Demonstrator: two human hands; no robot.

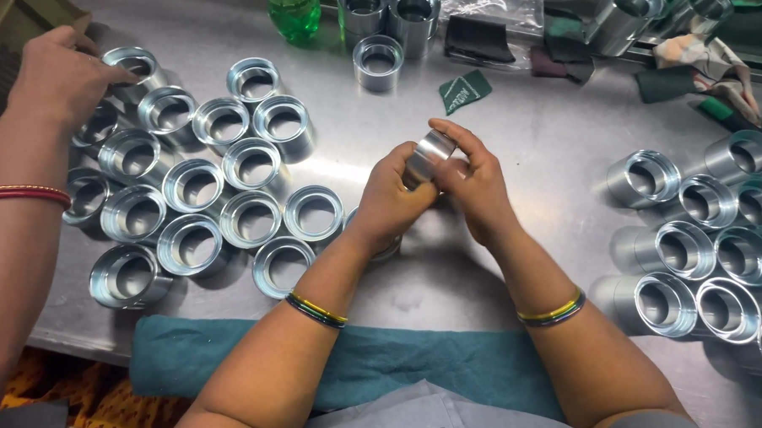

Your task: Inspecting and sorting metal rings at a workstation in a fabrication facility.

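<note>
In the middle of the frame, the left hand [389, 201] and the right hand [473, 181] both hold one shiny metal ring [427, 157], with fingers curled tight around it; it is lifted above the steel table [522, 133]. Many more rings [203, 195] stand at the left; another person's hand [55, 78] touches one at the upper left; a teal cloth [234, 354] lies along the bottom edge.

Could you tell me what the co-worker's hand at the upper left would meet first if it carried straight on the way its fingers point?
Probably the metal ring at its fingertips: the co-worker's hand points right and already seems to touch that ring's rim, though contact is hard to confirm. Beyond it more rings follow.
</note>
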